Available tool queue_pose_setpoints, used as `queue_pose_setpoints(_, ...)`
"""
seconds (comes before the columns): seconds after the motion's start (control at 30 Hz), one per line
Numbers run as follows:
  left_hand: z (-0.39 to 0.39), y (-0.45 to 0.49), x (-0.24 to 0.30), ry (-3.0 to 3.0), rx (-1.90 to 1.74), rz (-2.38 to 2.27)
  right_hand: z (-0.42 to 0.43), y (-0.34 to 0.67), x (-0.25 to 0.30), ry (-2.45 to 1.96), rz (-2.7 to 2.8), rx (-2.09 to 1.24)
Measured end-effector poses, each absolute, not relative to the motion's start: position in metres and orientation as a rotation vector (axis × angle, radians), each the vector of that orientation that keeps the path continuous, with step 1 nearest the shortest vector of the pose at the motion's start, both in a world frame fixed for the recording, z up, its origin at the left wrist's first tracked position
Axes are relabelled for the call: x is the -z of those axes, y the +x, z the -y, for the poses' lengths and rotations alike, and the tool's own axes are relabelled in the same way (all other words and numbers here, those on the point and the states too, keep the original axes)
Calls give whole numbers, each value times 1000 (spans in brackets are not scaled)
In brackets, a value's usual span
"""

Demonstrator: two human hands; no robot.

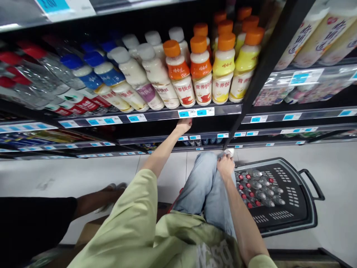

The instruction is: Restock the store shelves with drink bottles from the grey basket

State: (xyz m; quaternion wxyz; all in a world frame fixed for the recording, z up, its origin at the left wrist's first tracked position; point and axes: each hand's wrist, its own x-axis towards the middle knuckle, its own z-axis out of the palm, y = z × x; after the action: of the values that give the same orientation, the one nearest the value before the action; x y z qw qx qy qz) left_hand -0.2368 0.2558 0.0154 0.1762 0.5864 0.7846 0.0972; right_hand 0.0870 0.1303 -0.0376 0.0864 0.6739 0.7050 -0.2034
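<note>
My left hand point(183, 127) is stretched forward to the front edge of the drinks shelf point(156, 114), just under its price labels. Its fingers are mostly hidden at that edge, so I cannot tell how they are bent. Above it stand milk drink bottles point(182, 83) with orange caps, beside white-capped bottles point(157, 76) and blue-capped ones point(110, 76). My right hand point(226, 166) rests on my knee in pale jeans point(195, 182), its fingers laid over the knee. A small white thing point(230, 152), perhaps a shoe tip, shows just past it.
A black shopping basket point(304, 208) holding several clear bottles point(258, 188) stands on the floor at my right. Red-capped clear bottles point(36, 74) fill the shelf's left end. A dark upright point(275, 48) divides the shelves. A person in a dark sleeve point(36, 223) is close on my left.
</note>
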Motion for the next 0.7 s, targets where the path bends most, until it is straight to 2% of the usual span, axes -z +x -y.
queue_pose_setpoints(0.23, -187, -198, -23, 1853, -445, -2105, -118, 89, 44, 2066, -2189, 580)
queue_pose_setpoints(0.4, -142, -163, -35, 2076, -709, -1880, -105, 93, 57, 2126, -2555, 603)
queue_pose_setpoints(0.53, -115, -121, -63, 2088, -854, -1731, -95, 97, 66, 2177, -2791, 868)
queue_pose_setpoints(0.7, -88, -71, -89, 2008, -848, -1544, -69, 94, 70, 2434, -2712, 1554)
